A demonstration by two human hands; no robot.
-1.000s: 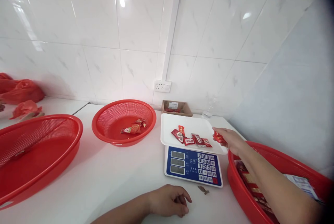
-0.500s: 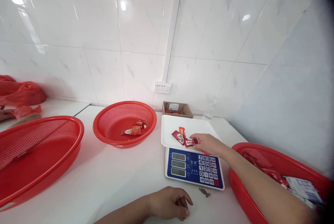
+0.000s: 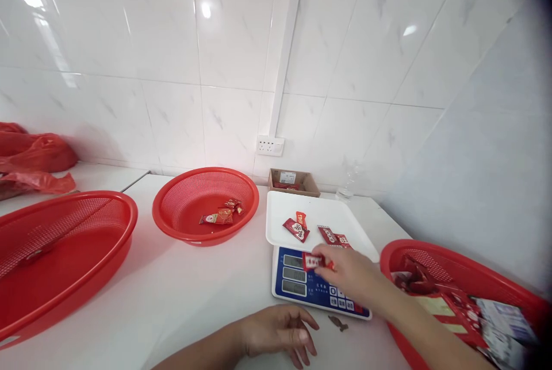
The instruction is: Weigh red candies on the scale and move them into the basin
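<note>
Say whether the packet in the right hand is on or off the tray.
Off: the right hand holds the packet over the blue panel.

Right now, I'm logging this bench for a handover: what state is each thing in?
Right hand: pinching a red packet over the scale.
Left hand: fingers loosely bent, holding nothing visible.
Scale: upright, readings illegible.
White tray: on the scale, bearing packets.
Middle basket: open-topped, a few packets inside.
Right basket: open-topped, holding several packets.
Left basket: open-topped, a small item inside.
Cardboard box: open, red contents inside.
Wall socket: nothing plugged in.
</note>
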